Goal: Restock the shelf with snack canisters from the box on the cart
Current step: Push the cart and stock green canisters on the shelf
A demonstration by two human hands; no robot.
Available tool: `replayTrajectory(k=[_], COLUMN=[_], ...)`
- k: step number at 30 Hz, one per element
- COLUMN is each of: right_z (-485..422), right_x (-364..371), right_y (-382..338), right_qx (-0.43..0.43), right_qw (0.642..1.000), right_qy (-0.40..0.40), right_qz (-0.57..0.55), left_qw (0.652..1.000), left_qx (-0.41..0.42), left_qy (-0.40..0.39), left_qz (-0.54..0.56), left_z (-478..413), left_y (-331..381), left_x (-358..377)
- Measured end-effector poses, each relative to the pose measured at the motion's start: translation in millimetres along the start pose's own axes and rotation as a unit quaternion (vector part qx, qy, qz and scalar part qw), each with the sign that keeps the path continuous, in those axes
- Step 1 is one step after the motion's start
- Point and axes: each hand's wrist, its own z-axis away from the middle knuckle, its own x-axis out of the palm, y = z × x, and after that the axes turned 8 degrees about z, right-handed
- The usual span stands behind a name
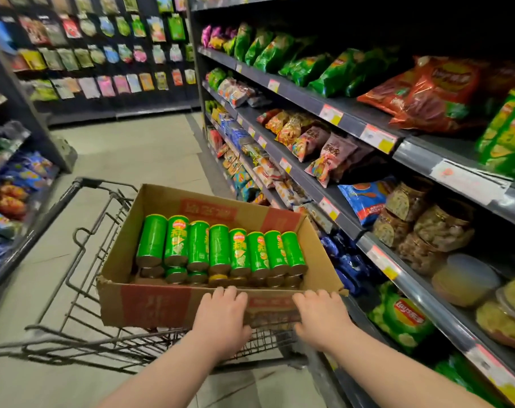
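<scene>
I am looking down at the snack canisters [219, 245]. They are lying on their sides in the box [150, 301], green tubes packed side by side with their ends facing me. I am counting eight in the top row. A second layer is showing beneath them, ends only, so I cannot count it. The one cardboard box, flaps open, is sitting across the one wire cart [82, 290], which is standing in the aisle just beside the shelf [421, 293] on the right.

Both hands are working the near wall of the box. The left hand [221, 316] is hooking its fingers over the top edge and gripping the cardboard, and the right hand [321, 316] is doing the same near the box's right corner — two hands, set a little apart.

Beyond the cart, the shelf is carrying tiers of bagged chips, a cluster of clear jars [442, 225] and one green chip bag [406, 316] lower down.
</scene>
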Motion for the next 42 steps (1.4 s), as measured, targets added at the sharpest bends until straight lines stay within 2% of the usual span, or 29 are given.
replayTrajectory(k=[10,19,28,36,42], right_z=[-77,-141,-220,-290,-332], right_x=[5,-7,-39,-46,-30], right_y=[22,-1,-56,-132,-144], right_qx=[-0.053,-0.095,-0.086,-0.093,-0.021], right_qw=[0.998,0.994,0.992,0.976,0.964], right_qy=[-0.031,-0.044,-0.053,-0.104,-0.125], right_qz=[-0.016,-0.028,-0.081,-0.165,-0.235], left_qw=[0.998,0.989,0.977,0.954,0.964], left_qx=[-0.059,-0.135,-0.196,-0.257,-0.21], left_qy=[-0.016,-0.016,0.001,-0.042,-0.016], left_qz=[0.033,0.06,0.089,0.147,0.163], left_z=[-54,-81,-137,-180,-208], left_y=[-9,-69,-172,-235,-240], left_x=[0,-6,-29,-21,-11])
